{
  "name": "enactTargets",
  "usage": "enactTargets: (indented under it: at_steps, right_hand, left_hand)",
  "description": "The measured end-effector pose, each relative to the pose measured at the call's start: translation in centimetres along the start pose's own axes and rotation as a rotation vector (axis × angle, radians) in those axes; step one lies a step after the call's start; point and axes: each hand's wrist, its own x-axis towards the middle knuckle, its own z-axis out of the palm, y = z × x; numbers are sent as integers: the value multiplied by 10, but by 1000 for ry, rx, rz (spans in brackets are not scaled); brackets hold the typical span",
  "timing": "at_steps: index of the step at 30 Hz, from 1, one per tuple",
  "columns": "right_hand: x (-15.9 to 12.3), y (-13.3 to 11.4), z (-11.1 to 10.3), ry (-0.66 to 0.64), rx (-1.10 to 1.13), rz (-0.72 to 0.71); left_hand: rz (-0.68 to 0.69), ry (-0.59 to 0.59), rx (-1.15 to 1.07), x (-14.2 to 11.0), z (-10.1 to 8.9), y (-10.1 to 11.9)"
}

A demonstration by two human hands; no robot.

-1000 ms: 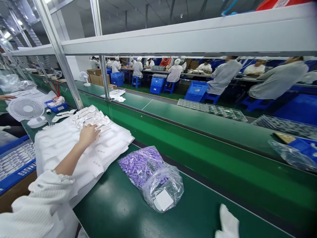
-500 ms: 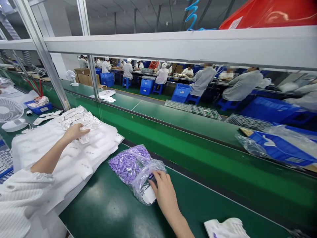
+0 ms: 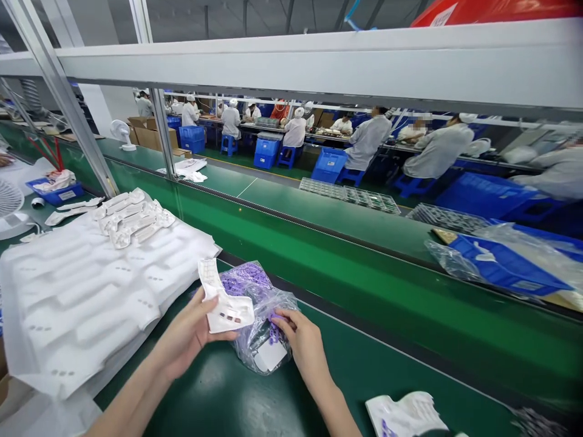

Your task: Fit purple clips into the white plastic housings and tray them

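My left hand [image 3: 189,334] grips a white moulded plastic part [image 3: 221,300] and holds it up over the green bench. My right hand [image 3: 303,341] pinches a small purple piece [image 3: 273,332] at the mouth of a clear plastic bag [image 3: 255,315] full of purple pieces. The two hands are close together above the bag. A stack of white foam trays [image 3: 86,285] lies to the left, with several white parts [image 3: 132,215] piled at its far end.
A green conveyor belt [image 3: 346,255] runs across behind the bench. More white parts [image 3: 405,414] lie at the lower right. A blue bin in plastic wrap [image 3: 505,264] sits at right. A small blue tray [image 3: 57,191] and a fan [image 3: 6,206] are at far left. Other workers sit at distant tables.
My left hand lifted a white part off the pile and brought it over to the bag. My right hand came in, reached the bag and now pinches a purple piece.
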Motion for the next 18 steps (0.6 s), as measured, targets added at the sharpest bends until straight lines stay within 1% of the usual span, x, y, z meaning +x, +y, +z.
enactTargets:
  at_steps: [2,5,9,12,13,15,17,18]
  right_hand:
    - [0,2,-1,3,56,50]
    - [-1,4,-1,-16,129,71]
    - [0,-1,-3,-20,136,-28]
    - [1,-9,-8,-6,104,-115]
    - [0,-12,-10,14,93,-136]
    - [-3,-20,-15,104,81,-144]
    - [-8,-31,-21,199,119,-102]
    - [-12,-38,-23,215,152,-77]
  left_hand:
    - [-23,-27,-59,3,10,-9]
    - [3,-1,-48,7,15,-14]
    - [42,25,-19,8,13,-16]
    - [56,11,-28,7,12,-18]
    - [54,-1,-39,6,13,-18]
    - [30,-28,-61,4,15,-20]
    - [-4,-44,-72,1,20,-21]
    - [-18,-51,-73,0,23,-21]
